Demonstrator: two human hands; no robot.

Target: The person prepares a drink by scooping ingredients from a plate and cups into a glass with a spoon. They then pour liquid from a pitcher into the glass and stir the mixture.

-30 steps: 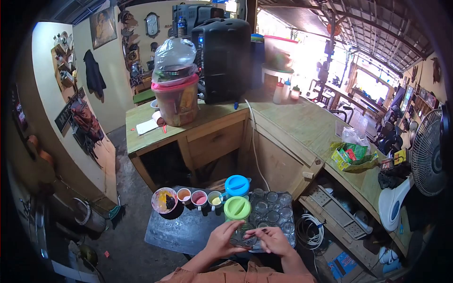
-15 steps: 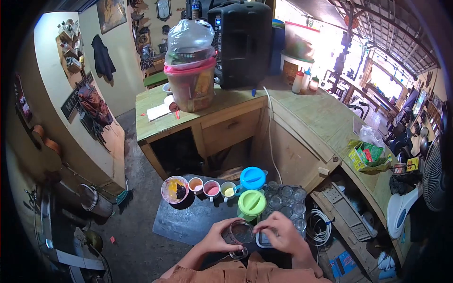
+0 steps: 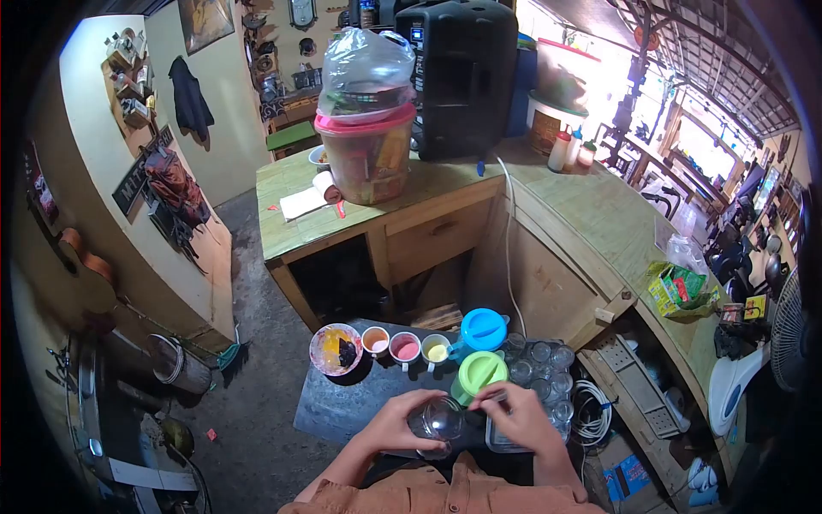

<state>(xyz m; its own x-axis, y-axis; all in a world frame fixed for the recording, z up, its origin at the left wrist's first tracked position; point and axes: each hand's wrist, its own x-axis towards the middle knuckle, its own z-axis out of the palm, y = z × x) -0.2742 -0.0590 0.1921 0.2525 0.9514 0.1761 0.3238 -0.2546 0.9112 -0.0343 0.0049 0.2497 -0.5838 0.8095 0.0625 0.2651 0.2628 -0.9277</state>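
My left hand [image 3: 396,420] is wrapped round a clear glass mug [image 3: 438,420], tilted with its mouth toward the right. Beside that mouth, my right hand [image 3: 521,418] has thumb and fingers pinched together; what they hold, if anything, is too small to make out. Just beyond my hands stands a pitcher with a green lid [image 3: 482,372], and behind it one with a blue lid [image 3: 484,329]. To their left are three small cups with orange, pink [image 3: 405,346] and pale yellow contents, then a patterned bowl [image 3: 316,364] holding yellow and black pieces.
Several upturned glasses [image 3: 548,367] crowd the right of the low dark table [image 3: 330,407], near a clear tray [image 3: 501,440]. A wooden counter [image 3: 591,223] wraps round the far and right sides, carrying a pink-lidded bucket [image 3: 364,163] and a speaker [image 3: 467,81]. A coiled white cable [image 3: 592,420] hangs at right.
The view has shifted, so the surroundings sit further right. The mug has tipped toward the right in my left hand. My right hand has drawn slightly away from its rim, fingers pinched.
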